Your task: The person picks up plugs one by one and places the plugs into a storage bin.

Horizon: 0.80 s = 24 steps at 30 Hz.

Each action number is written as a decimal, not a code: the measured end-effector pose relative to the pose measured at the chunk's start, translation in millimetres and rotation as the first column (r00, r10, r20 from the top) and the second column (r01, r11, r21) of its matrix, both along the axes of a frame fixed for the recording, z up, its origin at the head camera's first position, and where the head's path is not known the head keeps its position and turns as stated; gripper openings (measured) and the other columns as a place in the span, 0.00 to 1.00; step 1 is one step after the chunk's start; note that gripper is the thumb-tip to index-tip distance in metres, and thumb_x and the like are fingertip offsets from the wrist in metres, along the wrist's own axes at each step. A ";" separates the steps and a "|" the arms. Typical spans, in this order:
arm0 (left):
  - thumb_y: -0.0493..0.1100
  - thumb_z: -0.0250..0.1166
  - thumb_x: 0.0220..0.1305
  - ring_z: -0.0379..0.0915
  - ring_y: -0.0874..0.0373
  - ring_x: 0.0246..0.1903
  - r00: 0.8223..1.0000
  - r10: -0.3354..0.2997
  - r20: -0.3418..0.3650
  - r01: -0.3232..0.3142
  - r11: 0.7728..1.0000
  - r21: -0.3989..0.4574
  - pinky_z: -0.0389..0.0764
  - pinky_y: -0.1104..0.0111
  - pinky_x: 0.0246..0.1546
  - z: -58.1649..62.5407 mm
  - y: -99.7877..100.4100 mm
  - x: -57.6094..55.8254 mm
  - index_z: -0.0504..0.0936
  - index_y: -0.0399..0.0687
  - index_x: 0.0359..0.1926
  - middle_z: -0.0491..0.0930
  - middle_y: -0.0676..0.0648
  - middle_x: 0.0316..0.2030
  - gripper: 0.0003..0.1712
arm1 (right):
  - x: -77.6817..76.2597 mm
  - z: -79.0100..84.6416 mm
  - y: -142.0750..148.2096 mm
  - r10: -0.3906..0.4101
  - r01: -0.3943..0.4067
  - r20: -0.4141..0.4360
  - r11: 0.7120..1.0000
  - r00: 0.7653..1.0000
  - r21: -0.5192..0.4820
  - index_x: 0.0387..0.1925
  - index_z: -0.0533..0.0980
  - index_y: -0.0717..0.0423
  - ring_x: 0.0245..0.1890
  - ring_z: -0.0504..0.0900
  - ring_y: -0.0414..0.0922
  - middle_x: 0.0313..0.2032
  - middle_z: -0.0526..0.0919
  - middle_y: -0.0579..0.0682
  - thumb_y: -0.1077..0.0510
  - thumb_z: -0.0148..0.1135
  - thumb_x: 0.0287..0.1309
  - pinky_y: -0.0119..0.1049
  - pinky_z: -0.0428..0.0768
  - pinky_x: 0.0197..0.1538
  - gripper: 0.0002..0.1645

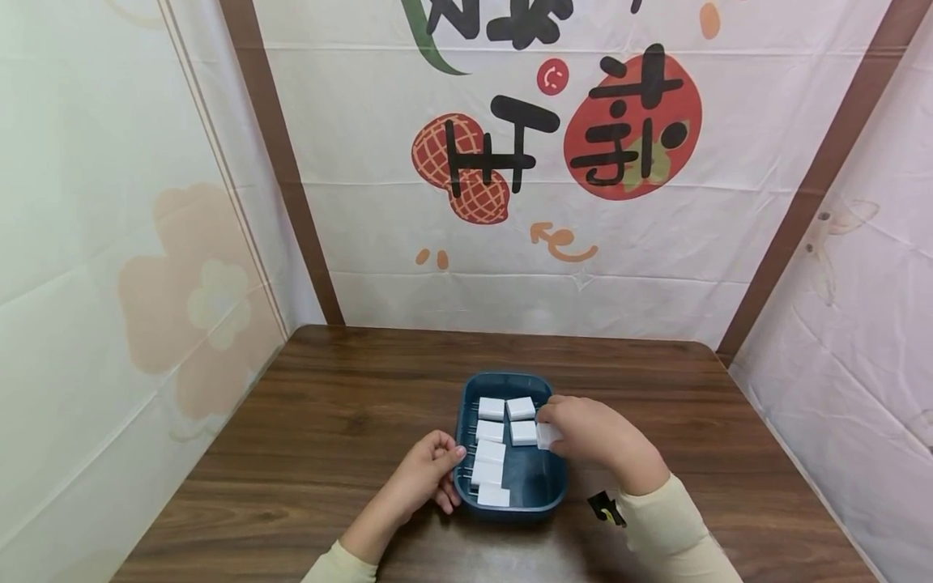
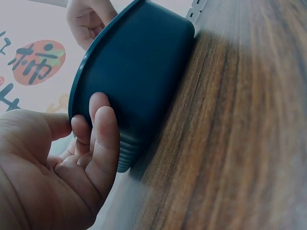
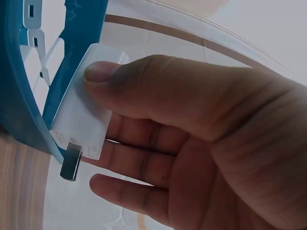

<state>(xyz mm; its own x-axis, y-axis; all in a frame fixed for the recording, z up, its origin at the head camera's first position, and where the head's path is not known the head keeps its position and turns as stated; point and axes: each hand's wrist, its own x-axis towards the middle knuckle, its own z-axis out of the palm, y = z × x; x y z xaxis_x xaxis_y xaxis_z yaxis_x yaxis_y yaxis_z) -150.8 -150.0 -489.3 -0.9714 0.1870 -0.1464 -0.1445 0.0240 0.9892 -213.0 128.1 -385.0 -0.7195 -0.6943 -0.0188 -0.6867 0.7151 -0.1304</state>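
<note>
My right hand (image 1: 594,433) pinches a white charger plug (image 3: 81,103) between thumb and fingers, over the right side of a blue plastic tray (image 1: 535,490). A metal prong (image 3: 71,162) juts from the plug's lower end in the right wrist view. My left hand (image 1: 430,470) pinches the tray's left rim, thumb on the edge and curled fingers against the outer wall (image 2: 139,62). Inside the tray, several white chargers lie in a left column (image 1: 490,452), their prongs toward the left wall. Two more chargers (image 1: 522,433) lie in a second column beside it.
The tray stands on a brown wood-grain table (image 1: 350,405). A small black and yellow piece (image 1: 607,508) lies by the right sleeve. Printed fabric walls (image 1: 364,243) rise behind the table and along both sides.
</note>
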 end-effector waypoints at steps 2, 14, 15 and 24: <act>0.47 0.58 0.78 0.78 0.55 0.16 1.000 0.000 0.001 0.000 1.000 -0.002 0.81 0.67 0.14 -0.8 -0.5 0.2 0.67 0.40 0.46 0.79 0.45 0.20 0.15 | 0.1 -2.2 -1.8 0.008 -0.008 -0.006 1.000 1.000 0.001 0.49 0.84 0.53 0.40 0.80 0.41 0.47 0.84 0.47 0.59 0.75 0.58 0.40 0.85 0.45 0.17; 0.47 0.58 0.78 0.78 0.54 0.16 1.000 -0.003 -0.002 0.003 1.000 -0.006 0.81 0.67 0.14 -1.3 0.5 -1.3 0.67 0.40 0.46 0.79 0.46 0.21 0.15 | 0.7 -8.7 -9.0 0.019 -0.018 -0.026 0.999 0.999 0.038 0.51 0.84 0.52 0.41 0.81 0.42 0.47 0.85 0.48 0.57 0.77 0.56 0.41 0.86 0.47 0.20; 0.47 0.58 0.78 0.78 0.54 0.16 1.000 -0.002 0.001 0.002 1.000 -0.007 0.81 0.67 0.14 -0.7 0.6 -1.2 0.67 0.39 0.46 0.79 0.45 0.21 0.15 | 0.7 -8.9 -9.4 0.022 -0.021 -0.029 0.999 0.999 0.039 0.51 0.84 0.52 0.41 0.81 0.42 0.46 0.84 0.47 0.57 0.77 0.56 0.41 0.86 0.47 0.19; 0.47 0.59 0.78 0.78 0.55 0.16 1.000 -0.006 -0.012 0.006 1.000 -0.010 0.81 0.67 0.14 0.1 1.0 -0.8 0.67 0.39 0.46 0.79 0.45 0.21 0.15 | 0.7 -13.1 -14.8 0.045 -0.043 -0.029 0.997 0.999 0.062 0.50 0.84 0.51 0.39 0.80 0.40 0.47 0.85 0.48 0.56 0.77 0.56 0.39 0.86 0.46 0.19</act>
<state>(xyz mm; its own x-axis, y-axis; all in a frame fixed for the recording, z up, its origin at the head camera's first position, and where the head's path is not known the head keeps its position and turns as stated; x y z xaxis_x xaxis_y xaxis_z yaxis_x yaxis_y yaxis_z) -151.6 -149.1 -489.2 -0.9719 0.1914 -0.1367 -0.1324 0.0347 0.9906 -212.3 113.3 -398.1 -0.6894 -0.7232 -0.0410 -0.7204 0.6904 -0.0658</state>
